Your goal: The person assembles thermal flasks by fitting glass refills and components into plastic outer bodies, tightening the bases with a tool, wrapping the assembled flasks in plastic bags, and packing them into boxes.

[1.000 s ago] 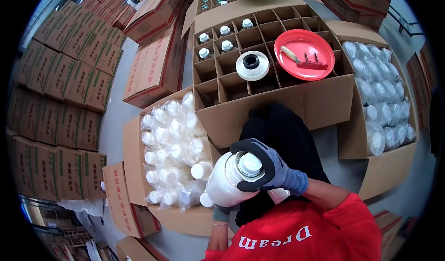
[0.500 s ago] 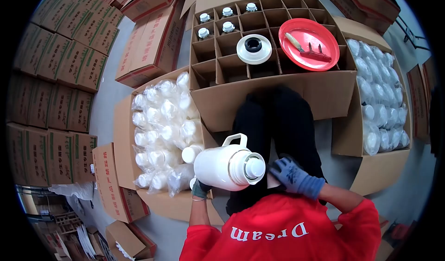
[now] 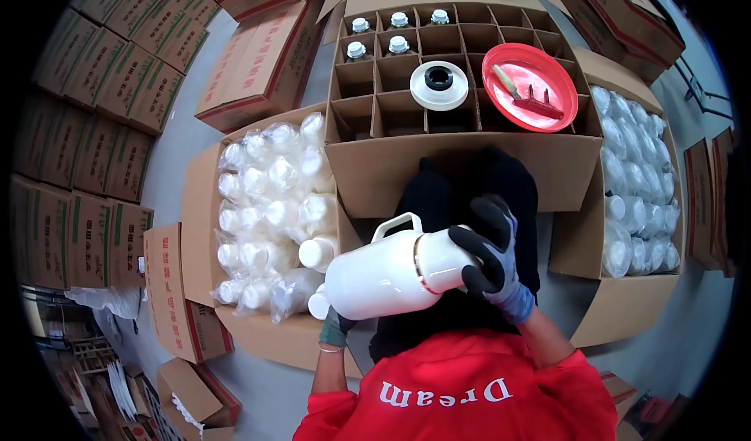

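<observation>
A white flask [image 3: 375, 279] with a loop handle lies tilted across my lap, its top toward the right. My gloved left hand [image 3: 336, 327] holds it at the base end, mostly hidden behind the body. My gloved right hand [image 3: 493, 253] is wrapped round a white cup-shaped cap [image 3: 444, 259] that covers the flask's top. A thin red line shows at the seam between cap and body. Just left of the flask's base is a round white cap [image 3: 318, 252] beside the carton of wrapped white pieces [image 3: 274, 176].
Ahead stands a divided carton [image 3: 461, 171] with several capped bottles [image 3: 399, 45], a white disc with a black ring [image 3: 439, 86] and a red dish [image 3: 530, 87] holding a tool. Another carton [image 3: 626, 292] of wrapped pieces is at right. Stacked boxes [image 3: 86, 159] fill the left.
My right hand, empty beside the flask half a second ago, now holds a white cap over its top. The silvery neck and stopper are now covered.
</observation>
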### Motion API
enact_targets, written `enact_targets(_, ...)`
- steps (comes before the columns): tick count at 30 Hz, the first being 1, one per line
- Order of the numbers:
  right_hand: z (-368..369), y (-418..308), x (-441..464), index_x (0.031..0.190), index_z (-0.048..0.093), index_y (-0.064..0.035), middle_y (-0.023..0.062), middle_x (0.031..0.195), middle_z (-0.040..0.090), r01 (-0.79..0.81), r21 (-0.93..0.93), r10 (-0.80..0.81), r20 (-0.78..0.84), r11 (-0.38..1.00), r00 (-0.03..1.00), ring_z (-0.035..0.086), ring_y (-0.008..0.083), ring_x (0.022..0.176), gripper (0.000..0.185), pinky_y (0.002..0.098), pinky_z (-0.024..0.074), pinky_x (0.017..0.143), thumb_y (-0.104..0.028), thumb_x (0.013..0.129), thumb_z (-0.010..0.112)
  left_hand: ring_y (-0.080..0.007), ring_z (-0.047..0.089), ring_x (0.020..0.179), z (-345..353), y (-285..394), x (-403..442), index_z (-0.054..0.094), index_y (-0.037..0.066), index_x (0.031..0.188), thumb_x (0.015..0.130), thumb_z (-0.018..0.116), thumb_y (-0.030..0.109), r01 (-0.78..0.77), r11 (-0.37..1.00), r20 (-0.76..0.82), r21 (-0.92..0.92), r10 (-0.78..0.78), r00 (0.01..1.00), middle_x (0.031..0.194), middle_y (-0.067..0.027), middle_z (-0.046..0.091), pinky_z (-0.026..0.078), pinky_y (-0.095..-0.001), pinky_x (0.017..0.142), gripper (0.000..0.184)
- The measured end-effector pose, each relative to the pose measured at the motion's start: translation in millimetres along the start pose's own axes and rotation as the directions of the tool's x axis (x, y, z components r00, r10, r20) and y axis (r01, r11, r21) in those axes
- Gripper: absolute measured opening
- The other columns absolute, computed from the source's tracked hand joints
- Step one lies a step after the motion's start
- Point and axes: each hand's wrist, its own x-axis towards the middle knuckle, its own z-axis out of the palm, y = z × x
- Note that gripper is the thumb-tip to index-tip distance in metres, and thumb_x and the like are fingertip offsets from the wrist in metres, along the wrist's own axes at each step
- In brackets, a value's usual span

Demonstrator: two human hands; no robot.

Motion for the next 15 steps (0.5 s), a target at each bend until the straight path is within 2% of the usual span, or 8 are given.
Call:
enact_targets(2,13,9,5,0.13,0.056,-0.0024,0.0206,0.125,0.053,-0.056,0.329,0.064,-0.014,0.943,0.998,0.051,0.0372,0.116,0.054,0.0407,0.0386,0.105,-0.031,0.085,0.066,-0.0271,0.052,0.124,-1,-3,3,0.049,0.004,0.137,0.09,0.065,0.015,0.0,1.0,-0.028,0.006,0.0,1.0,0.134,-0.0149,0.056,0.041,-0.0384,0.105,0.051)
enact_targets(3,12,8,4,0.135,0.05,-0.0015,0.0191,0.134,0.049,-0.28,0.425,0.284,0.055,0.861,0.957,0.047,0.0334,0.126,0.06,0.0393,0.0356,0.107,-0.033,0.086,0.065,-0.0271,0.053,0.124,-3,-5,5,0.049,0.004,0.136,0.09,0.065,0.014,-0.003,1.0,-0.043,0.019,0.003,0.999,0.134,-0.015,0.056,0.041,-0.0384,0.105,0.05)
enact_targets(6,8,26,-8,0.14,0.043,-0.0005,0.0176,0.141,0.045,-0.723,0.66,0.677,0.438,0.204,0.591,0.043,0.0289,0.131,0.069,0.037,0.0329,0.11,-0.038,0.086,0.066,-0.0272,0.053,0.123,-19,-13,18,0.05,0.004,0.136,0.09,0.065,0.014,-0.022,0.998,-0.073,0.066,0.027,0.997,0.133,-0.0152,0.057,0.042,-0.0384,0.104,0.049)
enact_targets(7,2,35,-15,0.142,0.04,-0.0004,0.0158,0.145,0.042,-0.751,0.619,0.645,0.482,0.228,0.593,0.04,0.0244,0.133,0.068,0.0341,0.0327,0.11,-0.037,0.09,0.064,-0.0272,0.054,0.123,-26,-16,28,0.05,0.004,0.136,0.09,0.065,0.013,-0.039,0.996,-0.071,0.086,0.045,0.996,0.132,-0.0153,0.057,0.043,-0.0383,0.104,0.049)
enact_targets(9,-10,12,-10,0.142,0.041,-0.0006,0.0167,0.145,0.042,-0.606,0.515,0.519,0.321,0.606,0.792,0.038,0.0242,0.135,0.062,0.0338,0.0321,0.111,-0.034,0.093,0.06,-0.0272,0.054,0.122,-39,-28,47,0.05,0.004,0.135,0.091,0.064,0.013,-0.079,0.988,-0.045,0.13,0.085,0.995,0.132,-0.0155,0.058,0.043,-0.0383,0.103,0.048)
enact_targets(12,-28,10,-15,0.147,0.034,-0.0024,0.0184,0.141,0.046,-0.531,0.38,0.373,0.417,0.757,0.829,0.046,0.0268,0.131,0.065,0.0359,0.0371,0.108,-0.026,0.093,0.062,-0.0285,0.055,0.121,-43,-54,78,0.052,0.003,0.133,0.09,0.065,0.013,-0.216,0.967,-0.059,0.133,0.225,0.972,0.131,-0.0163,0.058,0.043,-0.0386,0.103,0.046)
enact_targets(13,-37,33,-33,0.148,0.032,-0.003,0.0188,0.14,0.047,-0.636,0.372,0.375,0.569,0.677,0.732,0.049,0.0279,0.128,0.068,0.0369,0.0386,0.107,-0.025,0.092,0.064,-0.0307,0.056,0.119,-50,-34,83,0.052,0.002,0.132,0.089,0.065,0.012,-0.236,0.965,-0.034,0.116,0.242,0.97,0.129,-0.0175,0.059,0.044,-0.0396,0.101,0.046)
enact_targets(15,-41,38,-56,0.146,0.034,-0.0033,0.0179,0.133,0.053,-0.866,0.431,0.577,0.652,0.253,0.492,0.054,0.0259,0.122,0.069,0.038,0.0418,0.105,-0.025,0.09,0.068,-0.0352,0.057,0.115,-73,31,95,0.053,0.001,0.129,0.087,0.065,0.009,-0.28,0.957,0.019,0.079,0.28,0.96,0.124,-0.02,0.06,0.045,-0.0417,0.098,0.045)
